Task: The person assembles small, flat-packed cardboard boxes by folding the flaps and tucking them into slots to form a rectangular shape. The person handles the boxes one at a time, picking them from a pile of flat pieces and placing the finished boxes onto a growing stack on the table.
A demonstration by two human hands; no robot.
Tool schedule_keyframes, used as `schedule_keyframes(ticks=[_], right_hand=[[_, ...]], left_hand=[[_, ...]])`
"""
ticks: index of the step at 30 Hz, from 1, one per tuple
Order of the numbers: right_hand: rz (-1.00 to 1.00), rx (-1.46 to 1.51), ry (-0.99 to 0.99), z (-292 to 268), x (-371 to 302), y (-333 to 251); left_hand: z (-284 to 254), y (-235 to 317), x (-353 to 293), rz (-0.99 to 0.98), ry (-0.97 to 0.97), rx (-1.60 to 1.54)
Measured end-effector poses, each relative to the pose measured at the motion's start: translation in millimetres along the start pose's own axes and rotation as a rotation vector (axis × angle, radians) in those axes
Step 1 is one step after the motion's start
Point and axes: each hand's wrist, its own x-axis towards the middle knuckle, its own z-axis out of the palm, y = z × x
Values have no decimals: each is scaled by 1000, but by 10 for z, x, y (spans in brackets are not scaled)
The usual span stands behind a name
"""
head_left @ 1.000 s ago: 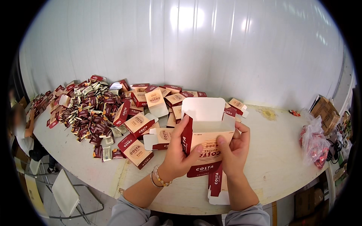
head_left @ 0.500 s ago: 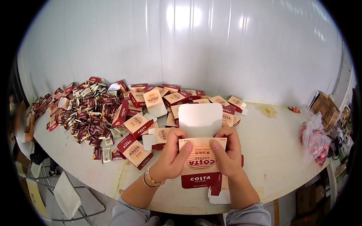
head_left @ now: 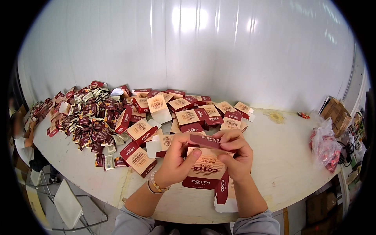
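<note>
Both hands hold a small cream-and-maroon carton (head_left: 205, 166) above the near middle of the table. My left hand (head_left: 175, 163) grips its left side, with the thumb on the cream front. On the other side, my right hand (head_left: 239, 158) has its thumb on the front and its fingers curled over the upper edge, against the top flap (head_left: 205, 140). That flap is bent over and shows its maroon face. What is inside the carton is hidden. Below it, a similar carton with an open white flap (head_left: 226, 205) lies partly behind my right forearm.
Many cartons (head_left: 139, 159) lie jumbled beyond my hands. A heap of small wrapped packets (head_left: 94, 117) covers the left of the table. At the right edge are a clear bag of red items (head_left: 326, 147) and a brown cardboard box (head_left: 336, 113). A person (head_left: 25, 141) sits far left, near a white chair (head_left: 68, 203).
The top flap, which stood up with its white inside showing, is now folded toward me. My right fingers have moved up over it, and the carton has shifted slightly.
</note>
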Motion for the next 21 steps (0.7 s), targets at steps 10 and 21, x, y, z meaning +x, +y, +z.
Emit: schedule_keyframes(ticks=[10,21], right_hand=[[89,6,-13,123,32,-154],[108,-67,159,205,-111,-39]], left_hand=[[97,140,-40,-105,121,-162],[195,192,-35,-116,199,-146]])
